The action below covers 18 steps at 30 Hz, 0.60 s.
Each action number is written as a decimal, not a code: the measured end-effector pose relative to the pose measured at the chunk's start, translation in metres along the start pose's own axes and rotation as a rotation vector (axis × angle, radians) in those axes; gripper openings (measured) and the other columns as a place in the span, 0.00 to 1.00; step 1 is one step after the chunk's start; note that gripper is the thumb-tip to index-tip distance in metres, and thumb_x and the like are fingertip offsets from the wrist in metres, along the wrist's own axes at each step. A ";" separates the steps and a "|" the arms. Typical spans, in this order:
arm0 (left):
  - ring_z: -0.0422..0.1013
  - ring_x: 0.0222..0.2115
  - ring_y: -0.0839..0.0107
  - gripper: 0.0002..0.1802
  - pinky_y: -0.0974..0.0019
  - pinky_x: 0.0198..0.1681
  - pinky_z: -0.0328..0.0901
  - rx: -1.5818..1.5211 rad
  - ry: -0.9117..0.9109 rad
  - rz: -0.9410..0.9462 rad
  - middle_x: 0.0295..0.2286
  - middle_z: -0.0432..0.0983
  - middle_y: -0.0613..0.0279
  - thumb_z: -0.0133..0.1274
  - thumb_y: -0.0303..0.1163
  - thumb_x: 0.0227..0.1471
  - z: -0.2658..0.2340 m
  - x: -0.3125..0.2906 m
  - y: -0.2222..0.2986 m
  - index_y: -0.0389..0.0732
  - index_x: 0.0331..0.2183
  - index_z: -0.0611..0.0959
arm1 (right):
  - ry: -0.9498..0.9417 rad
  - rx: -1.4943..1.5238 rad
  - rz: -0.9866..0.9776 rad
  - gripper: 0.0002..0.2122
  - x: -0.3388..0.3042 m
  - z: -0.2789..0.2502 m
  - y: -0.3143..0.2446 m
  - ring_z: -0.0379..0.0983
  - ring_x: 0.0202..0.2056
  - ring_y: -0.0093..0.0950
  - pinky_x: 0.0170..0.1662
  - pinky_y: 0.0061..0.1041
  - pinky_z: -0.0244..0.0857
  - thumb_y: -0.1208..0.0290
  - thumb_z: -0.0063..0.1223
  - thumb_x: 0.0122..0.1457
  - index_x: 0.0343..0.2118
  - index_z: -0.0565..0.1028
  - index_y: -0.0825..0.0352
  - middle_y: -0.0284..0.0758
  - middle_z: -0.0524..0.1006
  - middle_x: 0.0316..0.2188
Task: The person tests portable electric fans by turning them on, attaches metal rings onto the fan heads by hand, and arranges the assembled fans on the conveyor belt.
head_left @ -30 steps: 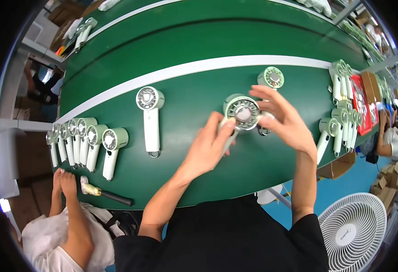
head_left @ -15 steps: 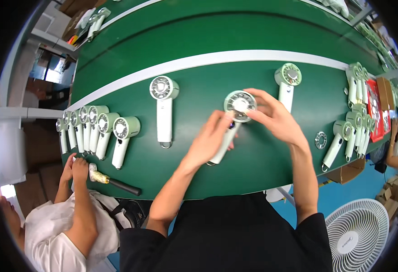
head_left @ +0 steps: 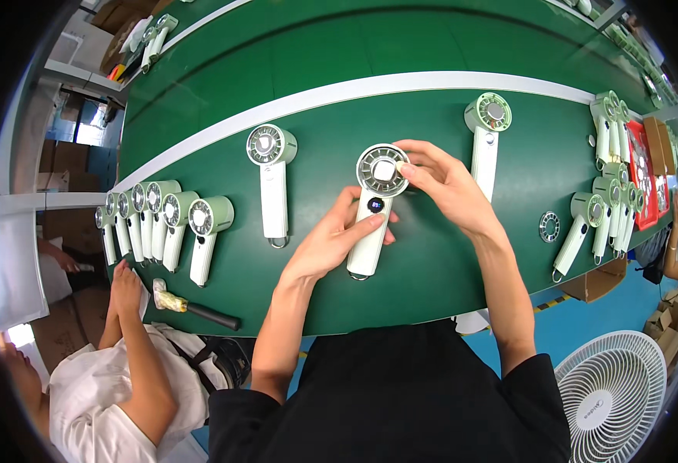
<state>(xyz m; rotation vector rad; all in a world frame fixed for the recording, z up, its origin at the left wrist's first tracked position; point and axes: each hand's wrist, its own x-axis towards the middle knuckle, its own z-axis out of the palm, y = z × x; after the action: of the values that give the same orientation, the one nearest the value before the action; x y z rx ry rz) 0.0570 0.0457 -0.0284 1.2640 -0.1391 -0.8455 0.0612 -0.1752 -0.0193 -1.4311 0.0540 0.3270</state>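
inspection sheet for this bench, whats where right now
surface: green belt with a white stripe.
job's things: pale green handheld fan lying flat, head away from the person.
clutter: single fans and; row of fans at left, more at right; loose grille disc; hammer.
grips: left hand holds the fan's handle; right hand pinches at the fan's head.
cables: nothing seen.
surroundings: co-worker's hand at left; white floor fan.

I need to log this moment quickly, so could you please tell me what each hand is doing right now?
Left hand: closed around the handle of the handheld fan.
Right hand: fingertips pinching a small white piece at the fan's head.
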 end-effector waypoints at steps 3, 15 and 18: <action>0.76 0.37 0.68 0.21 0.64 0.42 0.73 -0.021 0.006 -0.002 0.41 0.77 0.54 0.51 0.32 0.63 -0.003 0.005 -0.003 0.35 0.51 0.63 | 0.025 0.017 -0.002 0.20 0.003 0.002 0.003 0.71 0.52 0.27 0.57 0.28 0.64 0.66 0.54 0.66 0.57 0.69 0.69 0.40 0.76 0.50; 0.75 0.34 0.73 0.21 0.68 0.40 0.72 0.340 0.266 -0.070 0.37 0.78 0.56 0.52 0.29 0.62 0.011 0.011 0.005 0.33 0.52 0.66 | 0.092 -0.011 -0.023 0.20 0.015 0.008 0.015 0.72 0.51 0.27 0.56 0.28 0.65 0.66 0.53 0.66 0.57 0.69 0.72 0.41 0.76 0.49; 0.76 0.35 0.72 0.20 0.67 0.41 0.73 0.112 0.215 -0.032 0.39 0.78 0.54 0.51 0.28 0.63 0.003 0.007 0.002 0.33 0.53 0.65 | 0.094 0.061 -0.035 0.20 0.017 0.008 0.015 0.72 0.51 0.27 0.57 0.28 0.65 0.66 0.53 0.66 0.57 0.70 0.71 0.40 0.76 0.48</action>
<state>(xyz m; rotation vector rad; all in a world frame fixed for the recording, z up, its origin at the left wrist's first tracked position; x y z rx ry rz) 0.0618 0.0387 -0.0278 1.4570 0.0062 -0.7314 0.0722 -0.1628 -0.0361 -1.3846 0.1146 0.2269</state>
